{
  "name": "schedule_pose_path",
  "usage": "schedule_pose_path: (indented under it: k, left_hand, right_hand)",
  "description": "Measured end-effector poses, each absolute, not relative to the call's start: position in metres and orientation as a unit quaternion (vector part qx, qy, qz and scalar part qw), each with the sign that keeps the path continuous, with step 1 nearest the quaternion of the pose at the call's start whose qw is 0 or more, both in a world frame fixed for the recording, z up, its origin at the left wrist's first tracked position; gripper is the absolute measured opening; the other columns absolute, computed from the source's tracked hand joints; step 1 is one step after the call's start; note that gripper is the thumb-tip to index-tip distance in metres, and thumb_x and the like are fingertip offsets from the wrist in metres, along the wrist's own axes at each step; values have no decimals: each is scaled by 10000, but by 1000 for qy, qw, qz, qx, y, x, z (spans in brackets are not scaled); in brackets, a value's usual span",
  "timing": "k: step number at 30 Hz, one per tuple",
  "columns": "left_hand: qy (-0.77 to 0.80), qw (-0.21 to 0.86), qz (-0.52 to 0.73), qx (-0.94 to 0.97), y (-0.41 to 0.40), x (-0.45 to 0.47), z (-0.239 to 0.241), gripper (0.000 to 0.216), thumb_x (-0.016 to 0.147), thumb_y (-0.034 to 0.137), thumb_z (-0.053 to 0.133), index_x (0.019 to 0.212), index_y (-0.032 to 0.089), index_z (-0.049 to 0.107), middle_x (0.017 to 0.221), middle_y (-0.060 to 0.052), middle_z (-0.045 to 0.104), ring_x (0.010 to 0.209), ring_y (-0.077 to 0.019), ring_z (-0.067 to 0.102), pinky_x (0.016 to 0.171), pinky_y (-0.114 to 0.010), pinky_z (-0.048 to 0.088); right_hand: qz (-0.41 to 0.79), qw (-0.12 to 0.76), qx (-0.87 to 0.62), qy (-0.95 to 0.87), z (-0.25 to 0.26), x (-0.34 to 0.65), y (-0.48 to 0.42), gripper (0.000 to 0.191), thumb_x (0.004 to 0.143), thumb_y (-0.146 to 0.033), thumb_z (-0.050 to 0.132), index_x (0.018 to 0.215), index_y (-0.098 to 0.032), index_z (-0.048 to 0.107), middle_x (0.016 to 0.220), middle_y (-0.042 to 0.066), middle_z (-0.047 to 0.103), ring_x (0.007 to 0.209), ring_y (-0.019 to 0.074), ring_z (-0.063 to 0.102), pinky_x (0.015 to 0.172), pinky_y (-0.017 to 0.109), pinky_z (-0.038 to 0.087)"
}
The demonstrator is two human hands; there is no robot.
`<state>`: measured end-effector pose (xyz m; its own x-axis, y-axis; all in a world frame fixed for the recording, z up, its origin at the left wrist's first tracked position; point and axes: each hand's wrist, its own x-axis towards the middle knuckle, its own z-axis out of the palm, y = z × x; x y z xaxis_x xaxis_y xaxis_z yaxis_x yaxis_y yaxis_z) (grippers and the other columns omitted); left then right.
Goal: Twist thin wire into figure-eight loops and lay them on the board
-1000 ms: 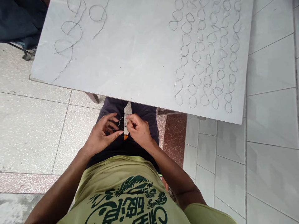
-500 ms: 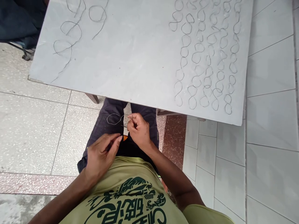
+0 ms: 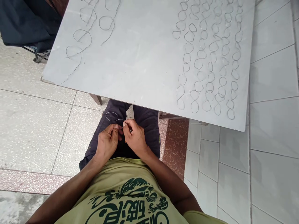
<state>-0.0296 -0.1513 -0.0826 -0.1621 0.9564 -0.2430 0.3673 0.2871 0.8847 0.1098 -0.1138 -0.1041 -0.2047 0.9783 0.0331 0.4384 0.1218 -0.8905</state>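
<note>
A thin wire point(image 3: 111, 120), bent into an open loop at its far end, extends up and left from my fingers over my dark trousers. My right hand point(image 3: 135, 136) pinches it between thumb and forefinger. Close beside it, my left hand point(image 3: 108, 140) pinches the wire's lower end, with thumb and forefinger pressed together. Both hands are held above my lap, just short of the table edge. Part of the wire is hidden by the fingers.
Ahead of me stands a white-topped table point(image 3: 144, 62). Several rows of figure-eight wire shapes point(image 3: 195, 101) lie on its right side, and several looped wires point(image 3: 81, 37) on its left. A dark cloth-covered item point(image 3: 28, 28) stands at the far left.
My left hand has moved up and right to the wire and now pinches its lower end. The right hand has shifted slightly down and left. The view has tilted a little.
</note>
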Motion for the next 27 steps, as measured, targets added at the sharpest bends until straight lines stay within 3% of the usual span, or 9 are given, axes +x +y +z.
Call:
schedule_pose_path:
  k: [3, 6, 10, 16, 22, 27]
  left_hand:
    - [680, 408, 312, 523, -146, -34, -83, 320, 1062, 403, 461, 848, 210, 600, 721, -11, 662, 580, -154, 615, 590, -286, 454]
    - [685, 370, 289, 557, -143, -35, -82, 301, 1059, 375, 456, 830, 216, 567, 680, -5, 625, 570, -155, 593, 579, -285, 423]
    - [686, 374, 315, 540, -146, -29, -82, 278, 1043, 404, 507, 898, 212, 647, 720, -16, 674, 626, -163, 624, 612, -278, 456]
    - [681, 382, 340, 524, -149, -23, -86, 282, 1053, 392, 485, 1033, 203, 693, 723, -14, 678, 595, -162, 625, 585, -273, 454]
    - [689, 402, 304, 520, -144, -27, -84, 349, 1054, 329, 438, 763, 219, 595, 586, 11, 600, 488, -144, 557, 533, -267, 392]
    - [679, 412, 285, 537, -142, -32, -88, 328, 1002, 253, 467, 688, 228, 558, 549, 7, 580, 481, -150, 526, 521, -265, 359]
  right_hand:
    - [415, 326, -501, -686, -104, 116, -110, 247, 1062, -353, 487, 900, -224, 621, 840, 37, 699, 755, 164, 660, 716, 276, 512]
    - [482, 333, -492, -643, -106, 119, -110, 272, 1063, -395, 500, 891, -223, 622, 769, 11, 679, 670, 143, 641, 659, 259, 517]
    - [533, 367, -510, -567, -113, 115, -115, 266, 1050, -441, 524, 991, -220, 660, 741, -4, 674, 619, 133, 641, 611, 246, 532]
    - [476, 370, -535, -591, -119, 109, -119, 281, 1053, -391, 514, 1149, -221, 716, 768, 14, 723, 667, 159, 689, 698, 281, 584]
    - [399, 347, -515, -674, -120, 110, -121, 312, 1038, -243, 462, 1170, -212, 743, 804, 35, 747, 739, 181, 712, 802, 314, 585]
    - [391, 331, -505, -695, -126, 112, -125, 325, 1024, -212, 456, 1178, -213, 743, 899, 61, 782, 774, 191, 726, 824, 333, 594]
